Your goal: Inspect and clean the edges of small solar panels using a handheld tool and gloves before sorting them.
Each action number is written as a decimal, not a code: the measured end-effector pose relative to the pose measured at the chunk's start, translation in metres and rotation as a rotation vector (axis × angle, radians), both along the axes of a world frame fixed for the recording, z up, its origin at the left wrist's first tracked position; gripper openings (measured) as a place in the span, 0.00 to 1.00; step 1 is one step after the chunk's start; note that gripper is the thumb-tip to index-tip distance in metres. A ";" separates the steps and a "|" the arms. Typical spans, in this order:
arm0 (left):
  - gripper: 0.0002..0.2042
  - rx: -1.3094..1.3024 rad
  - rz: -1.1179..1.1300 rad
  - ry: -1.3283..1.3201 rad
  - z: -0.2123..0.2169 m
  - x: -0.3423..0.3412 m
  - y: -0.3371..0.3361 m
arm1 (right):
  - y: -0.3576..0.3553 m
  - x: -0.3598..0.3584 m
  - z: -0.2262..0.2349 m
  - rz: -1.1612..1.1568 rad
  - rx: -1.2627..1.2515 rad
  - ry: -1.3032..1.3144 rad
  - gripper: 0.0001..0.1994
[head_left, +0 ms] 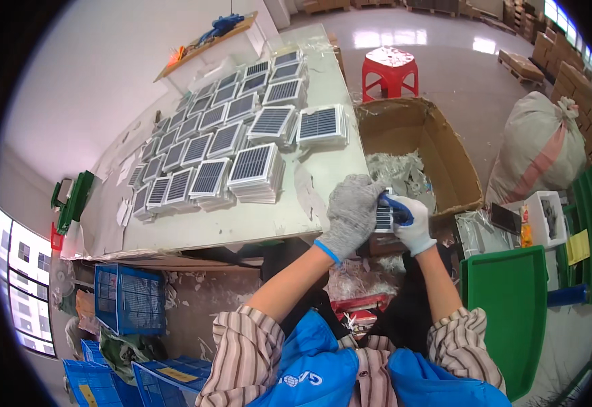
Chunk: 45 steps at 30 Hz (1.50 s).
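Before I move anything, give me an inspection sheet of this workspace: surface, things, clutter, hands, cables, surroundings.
Surface: pale table, surface marked, torn paper on it.
Things: stacked panels in rough rows on the table; one small panel held off it.
Clutter: pale scraps in the open box beside the table.
Hands: left hand in grey glove, right hand in white glove with blue fingertips; both on the small panel.
Cables: none clear; blue bundle at the back too small to tell.
Surroundings: red stool, tied sack, green tray, blue crate.
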State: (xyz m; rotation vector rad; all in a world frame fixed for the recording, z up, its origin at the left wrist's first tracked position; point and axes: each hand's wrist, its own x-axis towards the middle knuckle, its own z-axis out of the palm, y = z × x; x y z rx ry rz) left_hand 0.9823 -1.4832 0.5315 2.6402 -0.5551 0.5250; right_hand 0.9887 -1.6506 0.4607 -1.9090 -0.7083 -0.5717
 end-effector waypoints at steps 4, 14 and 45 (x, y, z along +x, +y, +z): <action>0.27 -0.027 -0.005 -0.346 0.024 0.048 0.027 | -0.048 -0.029 0.013 -0.068 0.174 0.191 0.17; 0.13 0.266 -0.080 0.118 0.075 0.138 0.102 | -0.287 -0.136 -0.012 -0.746 0.189 1.228 0.08; 0.12 0.019 0.096 -0.083 -0.017 0.007 -0.020 | 0.009 -0.038 -0.066 0.393 0.276 0.844 0.06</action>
